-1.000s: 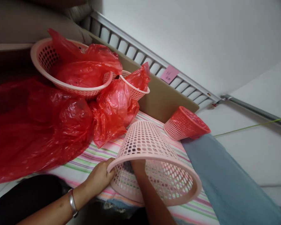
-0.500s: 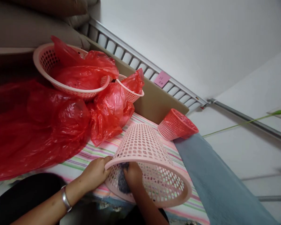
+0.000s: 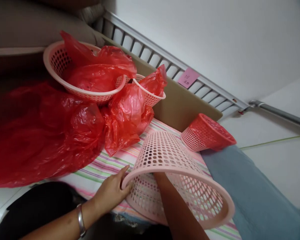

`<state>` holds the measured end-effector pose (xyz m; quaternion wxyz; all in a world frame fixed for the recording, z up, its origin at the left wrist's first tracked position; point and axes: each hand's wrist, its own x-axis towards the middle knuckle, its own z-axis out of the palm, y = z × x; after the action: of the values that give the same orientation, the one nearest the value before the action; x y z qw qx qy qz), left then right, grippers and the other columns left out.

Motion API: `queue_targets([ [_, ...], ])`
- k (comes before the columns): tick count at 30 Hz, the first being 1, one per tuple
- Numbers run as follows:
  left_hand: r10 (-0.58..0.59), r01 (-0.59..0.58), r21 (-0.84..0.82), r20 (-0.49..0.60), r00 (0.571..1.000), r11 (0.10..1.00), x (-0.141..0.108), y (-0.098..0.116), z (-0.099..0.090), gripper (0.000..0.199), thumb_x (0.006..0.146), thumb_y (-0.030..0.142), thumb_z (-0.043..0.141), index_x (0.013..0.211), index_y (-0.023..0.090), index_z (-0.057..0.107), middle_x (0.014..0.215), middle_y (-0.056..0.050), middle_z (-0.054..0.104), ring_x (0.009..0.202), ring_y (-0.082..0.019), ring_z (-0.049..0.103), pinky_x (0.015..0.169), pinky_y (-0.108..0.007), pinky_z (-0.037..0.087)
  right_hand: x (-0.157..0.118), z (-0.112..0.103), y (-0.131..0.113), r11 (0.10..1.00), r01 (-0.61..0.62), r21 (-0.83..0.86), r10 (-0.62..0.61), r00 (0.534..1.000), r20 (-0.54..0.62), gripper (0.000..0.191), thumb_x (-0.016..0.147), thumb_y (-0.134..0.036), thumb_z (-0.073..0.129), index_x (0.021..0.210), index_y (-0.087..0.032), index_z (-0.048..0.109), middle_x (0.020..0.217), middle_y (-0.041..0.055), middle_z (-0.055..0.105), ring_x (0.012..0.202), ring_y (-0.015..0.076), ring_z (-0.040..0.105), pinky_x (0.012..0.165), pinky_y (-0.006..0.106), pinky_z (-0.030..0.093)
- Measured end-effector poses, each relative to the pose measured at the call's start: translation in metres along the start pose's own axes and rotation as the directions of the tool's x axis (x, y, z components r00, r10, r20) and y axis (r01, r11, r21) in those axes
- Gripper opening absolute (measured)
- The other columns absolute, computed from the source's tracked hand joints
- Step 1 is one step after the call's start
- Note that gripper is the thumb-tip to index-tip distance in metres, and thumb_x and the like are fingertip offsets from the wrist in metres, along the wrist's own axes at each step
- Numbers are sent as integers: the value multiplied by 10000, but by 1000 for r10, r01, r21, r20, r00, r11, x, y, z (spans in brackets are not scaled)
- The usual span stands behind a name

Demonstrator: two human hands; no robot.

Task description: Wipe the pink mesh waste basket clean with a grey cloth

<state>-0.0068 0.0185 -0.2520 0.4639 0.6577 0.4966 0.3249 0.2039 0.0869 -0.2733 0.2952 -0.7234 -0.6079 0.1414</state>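
Note:
A pink perforated plastic basket (image 3: 180, 170) lies on its side, its wide mouth facing me. My left hand (image 3: 113, 188) grips the left part of its rim, thumb inside and fingers outside. My right arm reaches through the mouth, so my right hand (image 3: 157, 158) is deep inside and shows only in bits through the holes. Dark patches show through the holes there, where the dark grey cloth seen in that hand earlier would be; the cloth itself is hidden.
Striped cloth (image 3: 97, 170) covers the surface below. Red plastic bags (image 3: 50, 140) pile up at left. A large pink basket (image 3: 85, 96) and a smaller one (image 3: 152, 98) behind hold red plastic. Another red-wrapped basket (image 3: 207, 133) tilts at right, beside a blue-grey pad (image 3: 240, 180).
My right hand has gone deeper into the basket, and the grey cloth has passed out of plain sight. My left hand still holds the rim. The view has shifted a little left.

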Motion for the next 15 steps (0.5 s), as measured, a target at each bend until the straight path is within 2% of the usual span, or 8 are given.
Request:
queue_targets([
  [2, -3, 20, -173, 96, 995, 985, -4, -11, 21, 450, 815, 370, 539, 1197, 134, 561, 1048, -116, 707, 941, -246, 656, 828, -338, 500, 2, -4, 2, 1000, -15, -12, 15, 1000, 1, 286, 910, -370, 514, 1112, -175, 568, 1093, 60, 599, 906, 164, 601, 776, 355, 524],
  [4, -93, 148, -266, 209, 974, 953, -6, -21, 39, 406, 856, 428, 460, 1033, 94, 609, 759, -101, 707, 654, -221, 668, 600, -315, 524, 8, -8, 4, 999, -26, -29, 26, 1000, -5, 276, 919, -364, 486, 1090, -171, 582, 1096, 67, 608, 946, 179, 597, 821, 377, 509],
  [6, -150, 226, -304, 254, 956, 925, -7, -27, 51, 438, 876, 449, 411, 1023, 77, 589, 544, -33, 607, 470, -184, 597, 470, -286, 476, 11, -9, 3, 997, -35, -62, 34, 999, -16, 263, 916, -326, 456, 1056, -165, 610, 1116, 84, 619, 1050, 220, 570, 914, 401, 458],
  [8, -135, 213, -330, 243, 961, 920, -5, -28, 56, 426, 877, 431, 415, 1069, 80, 564, 496, 9, 547, 443, -167, 575, 458, -270, 463, 4, -9, 3, 994, -44, -102, 42, 999, -22, 271, 884, -284, 454, 1048, -157, 629, 1149, 111, 621, 1149, 258, 524, 996, 405, 388],
  [10, -103, 174, -335, 219, 970, 926, -4, -25, 57, 391, 871, 418, 421, 1044, 98, 565, 507, 18, 539, 443, -161, 569, 444, -256, 450, -18, -7, 4, 987, -46, -155, 45, 999, -10, 306, 834, -254, 486, 1075, -133, 628, 1144, 147, 629, 1158, 282, 527, 1013, 411, 368],
  [12, -74, 136, -328, 195, 978, 935, -3, -22, 56, 349, 860, 409, 429, 961, 111, 579, 538, 13, 548, 447, -152, 557, 435, -247, 437, -55, -4, 10, 973, -28, -231, 34, 999, 21, 371, 794, -235, 497, 1122, -99, 607, 1109, 175, 642, 1106, 293, 567, 976, 410, 405],
  [15, -31, 82, -319, 162, 986, 944, -2, -18, 54, 270, 839, 351, 445, 857, 123, 587, 610, -1, 577, 504, -142, 549, 480, -245, 439, -112, -3, 25, 941, 51, -333, -23, 996, 88, 511, 740, -201, 508, 1235, -79, 534, 1216, 183, 594, 1147, 286, 547, 983, 395, 413],
])
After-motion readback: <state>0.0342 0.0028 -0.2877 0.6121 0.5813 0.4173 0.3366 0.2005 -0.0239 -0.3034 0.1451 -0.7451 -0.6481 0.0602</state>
